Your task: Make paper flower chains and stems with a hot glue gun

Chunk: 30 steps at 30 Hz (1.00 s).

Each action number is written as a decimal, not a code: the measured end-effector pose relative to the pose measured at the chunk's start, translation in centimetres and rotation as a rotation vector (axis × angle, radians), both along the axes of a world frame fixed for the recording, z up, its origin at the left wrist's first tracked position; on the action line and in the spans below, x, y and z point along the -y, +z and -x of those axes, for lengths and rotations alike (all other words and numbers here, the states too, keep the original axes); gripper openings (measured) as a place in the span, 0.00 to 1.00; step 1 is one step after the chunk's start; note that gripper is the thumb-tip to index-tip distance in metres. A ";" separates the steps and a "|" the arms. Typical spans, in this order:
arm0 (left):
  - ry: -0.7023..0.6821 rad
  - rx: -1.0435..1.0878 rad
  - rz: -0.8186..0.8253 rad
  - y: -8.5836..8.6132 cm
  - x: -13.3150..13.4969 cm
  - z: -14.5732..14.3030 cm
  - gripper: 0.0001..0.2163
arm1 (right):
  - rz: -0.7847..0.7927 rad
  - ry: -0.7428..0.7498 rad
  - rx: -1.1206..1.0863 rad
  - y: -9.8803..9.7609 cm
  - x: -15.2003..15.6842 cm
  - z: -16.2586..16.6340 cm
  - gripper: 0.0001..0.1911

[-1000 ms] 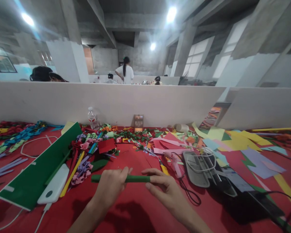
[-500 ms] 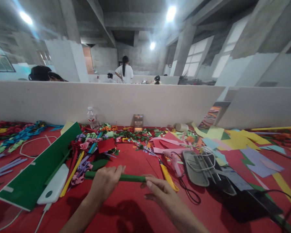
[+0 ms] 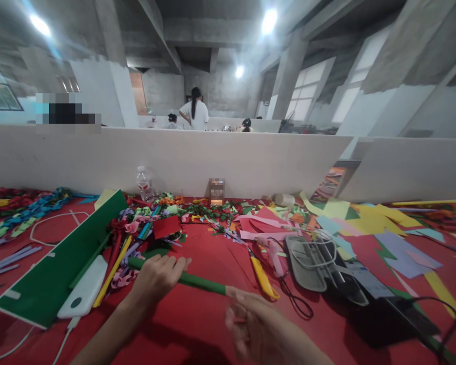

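My left hand (image 3: 161, 276) is wrapped around a rolled green paper tube (image 3: 203, 283), which slants down to the right above the red table. The tube's left end sticks out past my fist. At its right end is my right hand (image 3: 256, 319), palm turned partly up and fingers apart, loosely curled and a little blurred. The fingers touch the tube's tip without closing around it. A yellow-handled tool (image 3: 263, 279) and a pink glue gun (image 3: 274, 256) lie beyond my right hand. Left of my left hand lie a yellow paper stick (image 3: 114, 271) and purple and pink paper curls (image 3: 125, 276).
A green board (image 3: 64, 268) leans at left beside a white power bank (image 3: 84, 291) with a cable. At right are a grey tray (image 3: 307, 266), a dark device (image 3: 395, 322) and coloured paper sheets (image 3: 403, 251). A bottle (image 3: 144, 185) stands by the white partition (image 3: 175, 157); people are beyond it.
The tube has tilted, its right end dropping lower. My right hand has moved down and turned its palm upward. My left hand keeps its grip, shifted slightly left.
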State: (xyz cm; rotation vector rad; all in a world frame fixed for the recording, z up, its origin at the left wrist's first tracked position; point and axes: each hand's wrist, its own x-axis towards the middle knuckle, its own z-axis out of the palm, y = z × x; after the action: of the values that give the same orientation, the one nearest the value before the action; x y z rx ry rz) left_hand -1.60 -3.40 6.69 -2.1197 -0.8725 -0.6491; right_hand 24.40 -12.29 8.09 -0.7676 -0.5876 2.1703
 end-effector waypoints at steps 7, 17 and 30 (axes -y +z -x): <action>0.007 -0.001 0.005 0.6 0.1 0.2 0.16 | -0.074 0.030 -0.031 -1.2 0.0 0.2 0.23; 0.112 -0.128 0.813 2.2 0.6 -1.1 0.11 | -0.619 0.180 0.600 -2.5 -0.1 -0.5 0.39; -0.005 -0.102 1.069 3.3 1.7 -2.1 0.03 | -0.698 0.266 0.724 -0.1 -0.2 -0.8 0.31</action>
State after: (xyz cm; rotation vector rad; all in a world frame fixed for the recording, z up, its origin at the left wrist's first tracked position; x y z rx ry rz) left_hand 0.46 -5.14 10.01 -3.0338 -1.3346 -0.0163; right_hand 25.24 -12.07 7.99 -1.0950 -1.7793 1.6518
